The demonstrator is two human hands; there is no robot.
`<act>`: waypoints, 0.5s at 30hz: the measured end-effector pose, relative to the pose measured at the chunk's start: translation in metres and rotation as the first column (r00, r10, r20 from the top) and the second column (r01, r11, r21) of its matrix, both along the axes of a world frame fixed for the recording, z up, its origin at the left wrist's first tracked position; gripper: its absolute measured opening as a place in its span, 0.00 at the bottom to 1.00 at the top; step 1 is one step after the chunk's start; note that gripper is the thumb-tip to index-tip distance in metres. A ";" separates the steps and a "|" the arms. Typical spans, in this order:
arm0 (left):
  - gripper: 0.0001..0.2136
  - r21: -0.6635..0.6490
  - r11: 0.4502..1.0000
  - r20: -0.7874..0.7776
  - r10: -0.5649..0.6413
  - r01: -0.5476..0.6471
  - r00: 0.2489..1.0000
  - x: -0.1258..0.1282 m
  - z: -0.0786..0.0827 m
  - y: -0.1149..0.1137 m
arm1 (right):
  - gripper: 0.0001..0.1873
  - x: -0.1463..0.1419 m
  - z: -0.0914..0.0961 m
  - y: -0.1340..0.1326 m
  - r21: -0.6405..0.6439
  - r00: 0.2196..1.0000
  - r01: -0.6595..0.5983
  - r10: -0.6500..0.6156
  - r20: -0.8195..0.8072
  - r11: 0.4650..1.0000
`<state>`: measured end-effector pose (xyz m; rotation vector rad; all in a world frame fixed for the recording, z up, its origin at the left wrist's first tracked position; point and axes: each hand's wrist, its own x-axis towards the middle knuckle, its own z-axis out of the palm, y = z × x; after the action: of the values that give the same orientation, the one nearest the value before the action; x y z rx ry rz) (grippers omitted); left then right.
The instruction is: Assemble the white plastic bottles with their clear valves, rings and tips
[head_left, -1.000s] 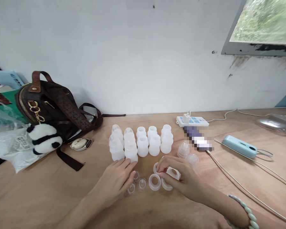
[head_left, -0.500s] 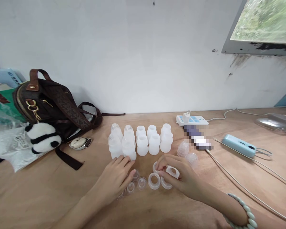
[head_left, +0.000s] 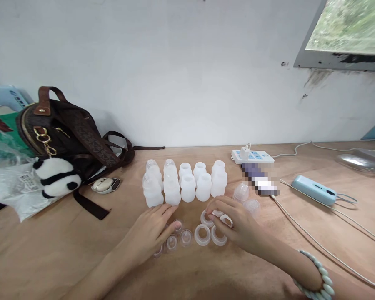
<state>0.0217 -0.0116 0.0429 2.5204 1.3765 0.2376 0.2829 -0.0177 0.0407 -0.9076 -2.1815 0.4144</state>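
My left hand [head_left: 156, 227] lies with fingers stretched out and thumb apart, its fingertips at the base of two capped white bottles [head_left: 171, 191] in the front left. It holds nothing. Under its thumb side are several clear nipples [head_left: 186, 238], partly covered. My right hand [head_left: 237, 221] is curled over a group of translucent collar rings [head_left: 202, 235]. Its thumb and fingertips close at the rim of the upper left ring [head_left: 206, 218]; the palm hides part of the others. Open-necked white bottles [head_left: 203, 187] stand upright behind the rings.
Two clear domed caps [head_left: 241, 192] sit right of the bottles. Behind them are a power strip [head_left: 253, 156] and a blurred-out phone [head_left: 259, 179] with a white cable. A blue power bank [head_left: 314, 189] lies at right. A backpack [head_left: 71, 133], panda toy [head_left: 56, 177] and mouse [head_left: 104, 185] are at left.
My right hand has shifted slightly over the rings. The front capped bottle beside my left fingertips stands a little farther right from its neighbour. The camera view has moved slightly.
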 end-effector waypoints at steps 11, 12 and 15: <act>0.17 -0.100 0.993 0.068 0.076 -0.069 0.995 -0.017 0.014 0.004 | 0.10 0.009 -0.002 0.013 0.242 0.977 0.096 -0.138 0.164 0.965; 0.17 -0.118 0.991 0.080 0.067 -0.057 0.995 -0.017 0.015 0.004 | 0.10 0.009 -0.003 0.014 0.244 0.972 0.097 -0.144 0.184 0.965; 0.18 -0.180 0.984 0.147 0.043 -0.016 0.988 -0.016 0.016 0.005 | 0.11 0.009 -0.004 0.015 0.227 0.957 0.078 -0.137 0.257 0.971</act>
<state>0.0053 -0.0063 0.0592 2.2885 1.3157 0.2900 0.2917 -0.0028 0.0366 -1.0043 -2.3527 -0.0026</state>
